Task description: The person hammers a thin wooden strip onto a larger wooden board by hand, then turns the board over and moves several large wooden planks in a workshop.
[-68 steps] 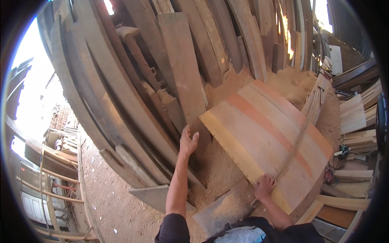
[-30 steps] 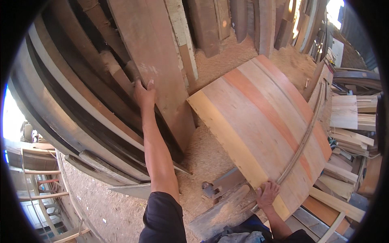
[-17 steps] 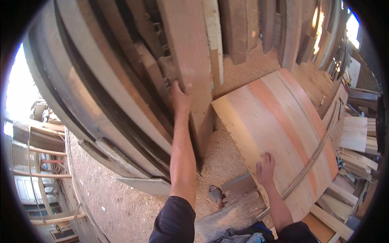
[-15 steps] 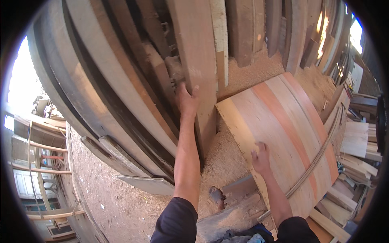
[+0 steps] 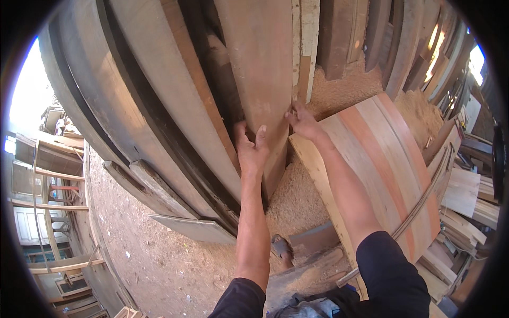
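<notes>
A wide, reddish-brown wooden board stands upright in front of me, its foot in the sawdust. My left hand grips its left edge, thumb across the front face and fingers round the side, partly hidden. On the opposite edge, a little higher, my right hand has its fingers closed, so the board is between both hands. Beneath my right forearm leans a striped panel of glued light and orange wood strips.
Tall planks lean in a row on the left, with more timber behind. Sawdust covers the ground. A thin strip lies across the panel. Wood offcuts are piled at right. A sandalled foot shows below.
My right hand has moved from above the striped panel up and left to the upright board's right edge. My left hand stays at the left edge, slightly lower in the picture.
</notes>
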### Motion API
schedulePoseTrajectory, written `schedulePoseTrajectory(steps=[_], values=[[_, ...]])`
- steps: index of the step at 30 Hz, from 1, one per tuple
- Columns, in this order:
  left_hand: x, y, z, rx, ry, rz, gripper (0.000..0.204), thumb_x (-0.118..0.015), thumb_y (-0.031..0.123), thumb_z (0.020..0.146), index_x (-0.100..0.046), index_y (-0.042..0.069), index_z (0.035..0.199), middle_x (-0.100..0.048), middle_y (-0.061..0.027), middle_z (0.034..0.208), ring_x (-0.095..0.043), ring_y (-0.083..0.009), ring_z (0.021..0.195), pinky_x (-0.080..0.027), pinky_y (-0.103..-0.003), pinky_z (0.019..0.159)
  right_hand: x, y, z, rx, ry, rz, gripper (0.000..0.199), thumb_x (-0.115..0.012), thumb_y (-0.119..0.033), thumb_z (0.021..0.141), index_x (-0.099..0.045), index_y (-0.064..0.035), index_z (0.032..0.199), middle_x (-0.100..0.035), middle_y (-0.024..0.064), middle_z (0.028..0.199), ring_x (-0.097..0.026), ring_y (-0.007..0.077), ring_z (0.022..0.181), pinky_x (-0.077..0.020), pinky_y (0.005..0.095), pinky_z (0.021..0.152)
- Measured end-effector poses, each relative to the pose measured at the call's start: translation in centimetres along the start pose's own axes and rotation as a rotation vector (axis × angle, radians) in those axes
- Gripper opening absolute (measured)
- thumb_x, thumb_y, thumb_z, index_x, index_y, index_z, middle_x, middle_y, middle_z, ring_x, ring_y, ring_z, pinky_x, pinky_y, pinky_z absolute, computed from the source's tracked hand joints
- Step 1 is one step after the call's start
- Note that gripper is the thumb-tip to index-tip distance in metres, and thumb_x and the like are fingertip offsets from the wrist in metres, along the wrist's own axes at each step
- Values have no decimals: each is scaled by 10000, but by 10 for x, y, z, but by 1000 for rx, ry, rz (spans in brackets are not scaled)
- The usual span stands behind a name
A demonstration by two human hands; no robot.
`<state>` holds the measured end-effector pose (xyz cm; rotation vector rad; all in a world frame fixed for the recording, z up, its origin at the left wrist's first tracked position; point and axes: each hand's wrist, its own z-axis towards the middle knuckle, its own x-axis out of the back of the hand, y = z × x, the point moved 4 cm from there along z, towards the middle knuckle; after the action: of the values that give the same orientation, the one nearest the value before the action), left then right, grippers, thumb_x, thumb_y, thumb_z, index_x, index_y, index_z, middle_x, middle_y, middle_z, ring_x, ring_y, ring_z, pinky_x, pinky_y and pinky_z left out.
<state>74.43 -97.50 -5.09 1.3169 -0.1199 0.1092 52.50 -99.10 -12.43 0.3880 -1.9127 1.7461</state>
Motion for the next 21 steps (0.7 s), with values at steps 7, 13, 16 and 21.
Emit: schedulePoseTrajectory(steps=[7,13,16,21], values=[[10,-1,-3,33,40,101,383,-693,165,940,-508,-3,1231,-624,-130,1094,-598,-205,986,-464,-343,910,-61,49,-90,-226,-134,-882,756,-681,-332,875,-359,-132,1530,-243,234,1593,-262,460,1433,-260,554,1154],[11,-9,-22,22,115,-110,458,-697,254,931,-527,-50,1229,-643,-229,1095,-619,-284,1042,-467,-363,946,-51,41,-77,-246,-114,-756,798,-684,-362,891,-314,-121,1555,-231,225,1605,-253,423,1454,-249,531,1171],[10,11,-39,-16,116,-48,394,-687,185,918,-541,-56,1194,-657,-193,1038,-620,-241,970,-480,-337,905,-3,9,-45,-174,130,387,789,-680,-404,922,-324,-64,1539,-259,226,1599,-296,370,1450,-256,492,1175],[-3,17,-52,85,78,-58,330,-659,125,932,-554,-51,1190,-662,-143,1056,-609,-188,989,-488,-322,899,27,-25,4,-11,-161,1143,713,-700,-430,929,-474,45,1410,-539,183,1415,-458,270,1351,-333,446,1139]])
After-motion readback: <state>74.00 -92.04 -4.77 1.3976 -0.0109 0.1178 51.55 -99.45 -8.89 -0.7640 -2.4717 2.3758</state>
